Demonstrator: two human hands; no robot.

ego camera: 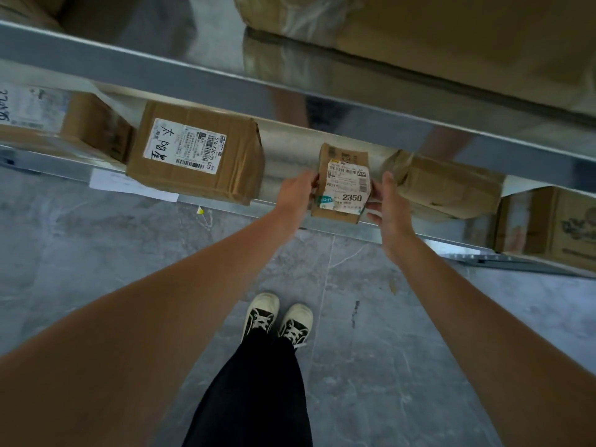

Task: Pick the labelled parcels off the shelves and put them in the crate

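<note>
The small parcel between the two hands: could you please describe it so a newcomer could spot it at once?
On the lower metal shelf, among brown cardboard boxes, the small parcel stands at the front edge between the left hand and right hand. It is the smallest box, and its label reads 2350.

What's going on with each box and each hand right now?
Small box: on the shelf edge, label facing up, held from both sides.
Left hand: fingers curled on the small box's left side.
Right hand: gripping the small box's right side.
Big box: resting on the shelf, closed, label up, untouched.
Crumpled box: lying on the shelf, dented, untouched.
Crate: not in view.
</note>
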